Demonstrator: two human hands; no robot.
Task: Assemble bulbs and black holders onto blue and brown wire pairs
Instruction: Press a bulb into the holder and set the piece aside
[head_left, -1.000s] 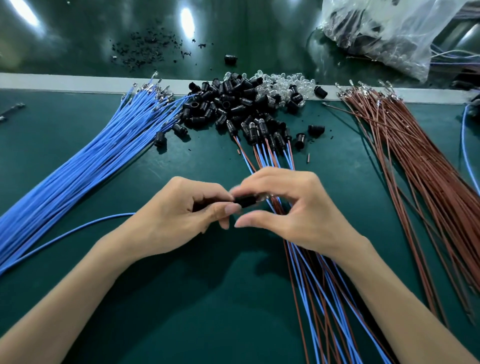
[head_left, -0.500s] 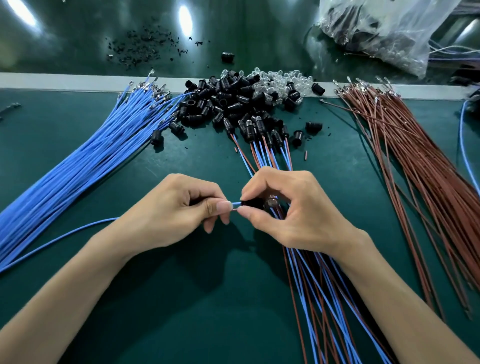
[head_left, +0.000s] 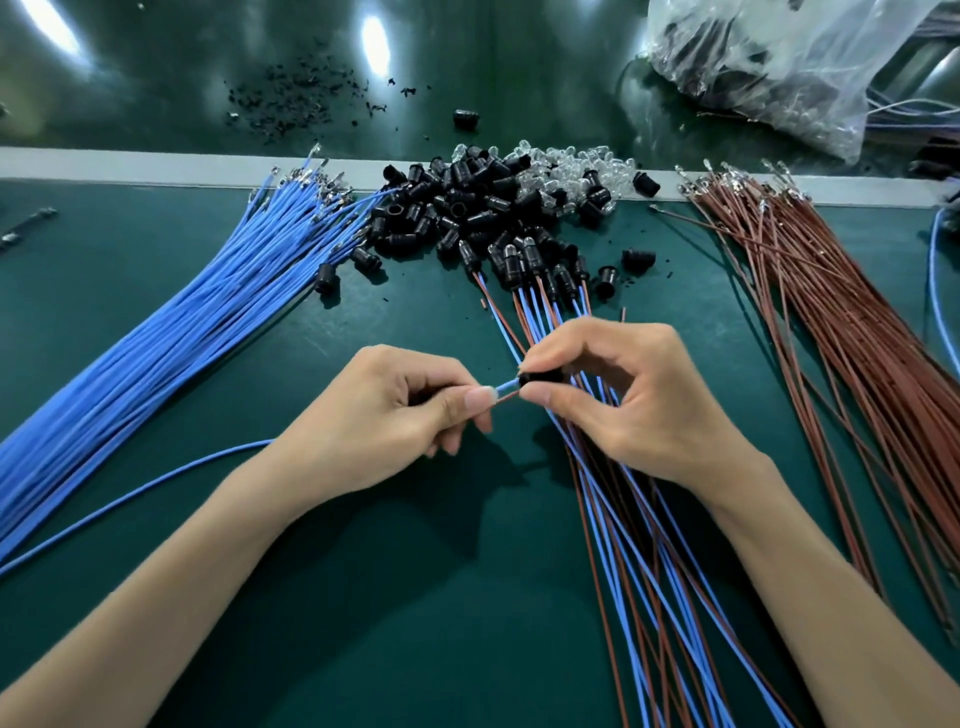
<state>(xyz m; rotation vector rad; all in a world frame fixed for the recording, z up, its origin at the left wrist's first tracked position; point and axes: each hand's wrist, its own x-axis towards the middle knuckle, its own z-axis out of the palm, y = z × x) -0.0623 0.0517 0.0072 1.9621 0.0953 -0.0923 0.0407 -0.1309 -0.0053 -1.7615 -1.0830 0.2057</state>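
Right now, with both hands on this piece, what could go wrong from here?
1. The left hand pinches the wire pair a short way from the black holder in the right hand; pushing off-axis could kink that exposed stretch.
2. The work hangs right over the finished assemblies, so its wires may tangle with them.
3. The trailing blue wire by the left wrist lies close to the blue bundle and could drag strands.

Green bench (head_left: 363, 597), pale strip (head_left: 130, 161) across the back. Blue wires (head_left: 156, 353) fanned left, brown wires (head_left: 831, 322) right. Black holders (head_left: 457, 208) heaped centre-back, touching clear bulbs (head_left: 561, 166). Assembled pairs (head_left: 649, 571) run down the centre. Plastic bag (head_left: 779, 67) and black crumbs (head_left: 291, 104) behind the strip.
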